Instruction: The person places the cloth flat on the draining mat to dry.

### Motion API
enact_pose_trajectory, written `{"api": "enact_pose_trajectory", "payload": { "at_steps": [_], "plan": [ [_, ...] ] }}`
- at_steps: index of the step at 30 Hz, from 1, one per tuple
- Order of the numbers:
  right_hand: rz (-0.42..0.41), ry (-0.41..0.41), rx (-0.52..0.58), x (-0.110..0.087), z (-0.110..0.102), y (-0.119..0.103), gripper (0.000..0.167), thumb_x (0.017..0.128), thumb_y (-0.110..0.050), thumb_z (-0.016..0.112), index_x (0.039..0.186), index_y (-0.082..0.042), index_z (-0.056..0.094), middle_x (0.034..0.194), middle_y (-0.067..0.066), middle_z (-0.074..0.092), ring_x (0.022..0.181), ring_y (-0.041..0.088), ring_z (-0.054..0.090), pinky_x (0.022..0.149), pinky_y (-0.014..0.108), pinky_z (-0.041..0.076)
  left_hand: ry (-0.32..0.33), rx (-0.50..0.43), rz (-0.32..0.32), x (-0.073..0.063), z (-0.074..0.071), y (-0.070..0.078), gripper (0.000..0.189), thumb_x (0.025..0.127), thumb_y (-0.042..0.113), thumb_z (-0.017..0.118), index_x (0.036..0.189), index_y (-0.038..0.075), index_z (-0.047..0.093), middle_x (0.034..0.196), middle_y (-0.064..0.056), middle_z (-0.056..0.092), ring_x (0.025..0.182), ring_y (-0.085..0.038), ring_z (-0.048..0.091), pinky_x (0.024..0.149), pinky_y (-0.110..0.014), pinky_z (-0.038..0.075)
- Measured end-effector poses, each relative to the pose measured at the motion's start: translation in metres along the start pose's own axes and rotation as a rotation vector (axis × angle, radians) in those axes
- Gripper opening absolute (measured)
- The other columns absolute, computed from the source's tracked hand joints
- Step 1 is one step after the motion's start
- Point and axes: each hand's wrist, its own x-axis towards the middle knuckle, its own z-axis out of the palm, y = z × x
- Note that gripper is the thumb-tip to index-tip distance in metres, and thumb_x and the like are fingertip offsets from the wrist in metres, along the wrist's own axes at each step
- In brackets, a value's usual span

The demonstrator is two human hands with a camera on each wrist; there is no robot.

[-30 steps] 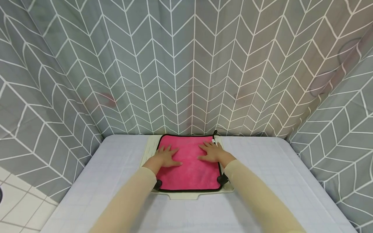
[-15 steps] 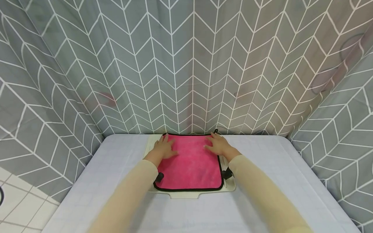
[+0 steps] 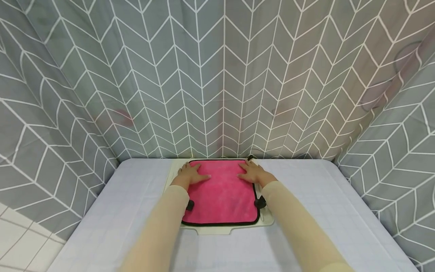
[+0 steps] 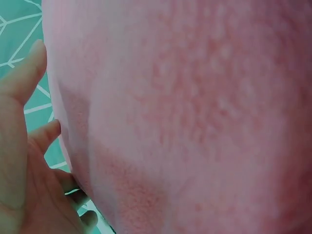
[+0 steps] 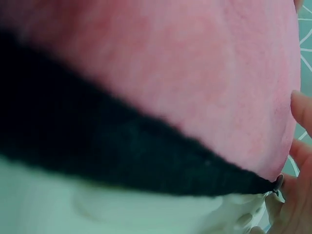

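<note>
A pink fleecy cloth [image 3: 222,198] with a black edging lies spread on a cream plastic board [image 3: 213,229]. My left hand [image 3: 189,175] rests on the cloth's far left corner, its fingers spread and the thumb pointing inward. At the far right corner my right hand [image 3: 252,172] touches the cloth, fingers apart. The left wrist view has the left hand [image 4: 34,170] along the side of the pink pile. In the right wrist view the right hand [image 5: 295,165] is by the corner of the black edging [image 5: 141,156]. Neither hand visibly grips anything.
The board sits on a table with a pale cloth [image 3: 306,196], close to its far edge. Behind and at both sides hangs a grey curtain [image 3: 217,75] with white chevron lines. White floor tiles [image 3: 27,234] show at the lower left. Black wrist cameras [image 3: 260,203] sit over the cloth's sides.
Both hands have slid outward over the cloth, from nearer its middle to its far corners. Their fingers stay spread. The cloth and board have hardly moved.
</note>
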Motion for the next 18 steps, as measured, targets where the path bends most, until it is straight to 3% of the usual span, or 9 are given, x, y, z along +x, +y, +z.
{"api": "enact_pose_trajectory", "payload": {
  "at_steps": [4, 8, 14, 18],
  "plan": [
    [-0.004, 0.018, 0.039, -0.002, -0.001, 0.0, 0.071, 0.103, -0.048, 0.047, 0.158, -0.006, 0.029, 0.163, 0.026, 0.015, 0.151, 0.043, 0.01, 0.118, 0.062, 0.012, -0.002, 0.011, 0.0, 0.0, -0.001, -0.005, 0.086, 0.092, 0.065, 0.055, 0.158, 0.014, 0.033, 0.159, -0.033, 0.018, 0.148, -0.049, 0.01, 0.117, -0.063, 0.012],
    [-0.028, 0.045, 0.0, -0.003, -0.001, -0.002, 0.071, 0.102, -0.046, 0.05, 0.157, -0.005, 0.03, 0.162, 0.027, 0.016, 0.15, 0.044, 0.013, 0.118, 0.061, 0.016, -0.015, 0.034, 0.011, -0.005, -0.006, -0.009, 0.086, 0.093, 0.063, 0.055, 0.157, 0.011, 0.032, 0.159, -0.033, 0.016, 0.148, -0.051, 0.007, 0.117, -0.064, 0.01],
    [-0.117, -0.028, -0.104, -0.005, 0.004, -0.005, 0.073, 0.102, -0.053, 0.046, 0.159, -0.012, 0.028, 0.164, 0.024, 0.014, 0.152, 0.041, 0.007, 0.117, 0.064, 0.01, -0.072, 0.037, 0.016, -0.012, -0.01, -0.014, 0.088, 0.092, 0.061, 0.057, 0.159, 0.013, 0.027, 0.161, -0.032, 0.013, 0.148, -0.053, 0.003, 0.116, -0.066, 0.004],
    [-0.082, -0.055, -0.112, -0.007, 0.005, -0.004, 0.074, 0.1, -0.06, 0.042, 0.16, -0.02, 0.026, 0.166, 0.018, 0.013, 0.153, 0.035, 0.004, 0.118, 0.064, 0.006, -0.092, 0.023, 0.008, -0.012, -0.009, -0.022, 0.093, 0.089, 0.065, 0.059, 0.16, 0.015, 0.025, 0.163, -0.027, 0.013, 0.149, -0.05, 0.001, 0.117, -0.066, 0.002]
  ]
}}
